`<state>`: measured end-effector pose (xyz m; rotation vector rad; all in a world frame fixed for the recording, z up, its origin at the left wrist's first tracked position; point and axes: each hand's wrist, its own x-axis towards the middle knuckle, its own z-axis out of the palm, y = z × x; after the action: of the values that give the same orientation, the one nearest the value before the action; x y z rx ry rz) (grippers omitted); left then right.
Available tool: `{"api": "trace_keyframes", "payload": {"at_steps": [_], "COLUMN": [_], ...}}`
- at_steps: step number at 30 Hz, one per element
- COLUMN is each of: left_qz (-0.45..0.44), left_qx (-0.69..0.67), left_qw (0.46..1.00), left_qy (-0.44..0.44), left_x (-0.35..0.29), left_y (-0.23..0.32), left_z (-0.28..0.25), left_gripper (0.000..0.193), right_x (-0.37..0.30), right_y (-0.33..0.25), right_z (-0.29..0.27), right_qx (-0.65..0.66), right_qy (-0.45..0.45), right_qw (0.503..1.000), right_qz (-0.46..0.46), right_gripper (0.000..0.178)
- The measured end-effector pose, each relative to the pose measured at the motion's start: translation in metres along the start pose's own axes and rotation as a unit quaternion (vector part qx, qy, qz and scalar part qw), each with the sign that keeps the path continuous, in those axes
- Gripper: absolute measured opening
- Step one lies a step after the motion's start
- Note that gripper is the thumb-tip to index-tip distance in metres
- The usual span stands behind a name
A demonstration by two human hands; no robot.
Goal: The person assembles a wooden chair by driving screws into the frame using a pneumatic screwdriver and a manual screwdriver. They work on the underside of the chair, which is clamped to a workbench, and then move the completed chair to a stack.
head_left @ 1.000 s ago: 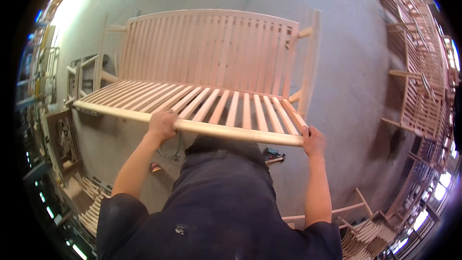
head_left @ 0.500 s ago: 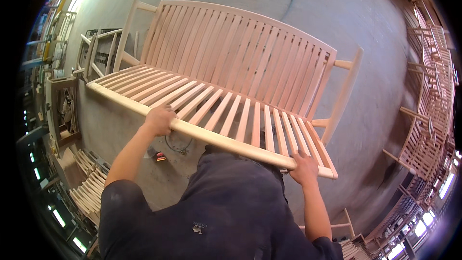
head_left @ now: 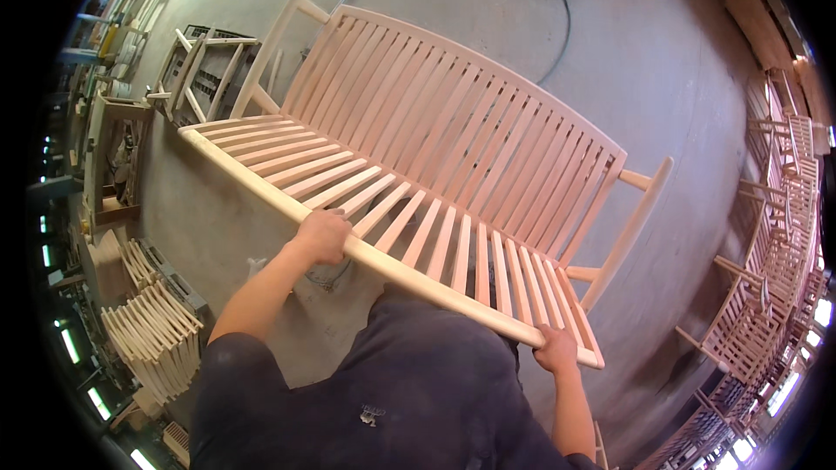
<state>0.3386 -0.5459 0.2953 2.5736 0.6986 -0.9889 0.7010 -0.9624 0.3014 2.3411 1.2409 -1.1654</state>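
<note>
A pale slatted wooden bench (head_left: 453, 292) lies across the view in front of my body, its slatted back on the far side and its seat toward me. My left hand (head_left: 325, 236) is wrapped over the rounded front rail, left of the rail's middle. Close to the rail's right end, my right hand (head_left: 556, 350) grips the same rail, fingers curled over the top. The undersides of both grips are hidden by the rail. An armrest piece shows at each end of the bench.
A dark hose (head_left: 564, 26) lies coiled on the grey floor beyond the bench. Wooden frames (head_left: 205, 70) stand at the far left. A stack of curved slats (head_left: 157, 331) sits at the left. Several slatted furniture pieces (head_left: 753, 296) line the right side.
The bench has turned clockwise in view, its right end lower and nearer me. Both hands keep hold of the front rail. More of the floor hose shows at the top.
</note>
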Motion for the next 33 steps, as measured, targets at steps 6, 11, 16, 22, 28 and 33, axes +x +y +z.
{"api": "trace_keyframes", "payload": {"at_steps": [6,11,16,22,28,33], "left_qz": [-0.007,0.0,-0.017,0.006,-0.004,0.037], "left_qx": [0.008,0.032,0.005,0.019,-0.001,0.022], "left_qw": [1.0,0.999,0.999,0.999,1.0,0.999], "left_qy": [-0.014,-0.015,-0.041,-0.028,-0.019,-0.01], "left_x": [-0.001,-0.001,0.005,0.002,0.0,0.008], "left_y": [-0.002,-0.004,-0.005,-0.005,-0.006,-0.016], "left_z": [-0.009,-0.033,-0.038,-0.022,-0.004,0.003], "left_gripper": [0.022,0.022,0.02,0.021,0.024,0.025], "right_x": [-0.001,-0.006,-0.002,0.004,0.005,-0.005], "right_y": [0.013,0.002,0.007,0.008,0.008,0.003], "right_z": [-0.014,-0.05,-0.063,-0.047,-0.011,0.011], "right_qx": [0.01,0.008,0.011,-0.015,-0.008,0.009], "right_qy": [-0.005,-0.011,-0.043,-0.097,-0.044,0.015], "right_qw": [1.0,1.0,0.998,0.995,0.999,1.0], "right_qz": [-0.029,-0.026,-0.042,-0.015,-0.02,-0.004], "right_gripper": [0.036,0.039,0.035,0.04,0.036,0.035]}}
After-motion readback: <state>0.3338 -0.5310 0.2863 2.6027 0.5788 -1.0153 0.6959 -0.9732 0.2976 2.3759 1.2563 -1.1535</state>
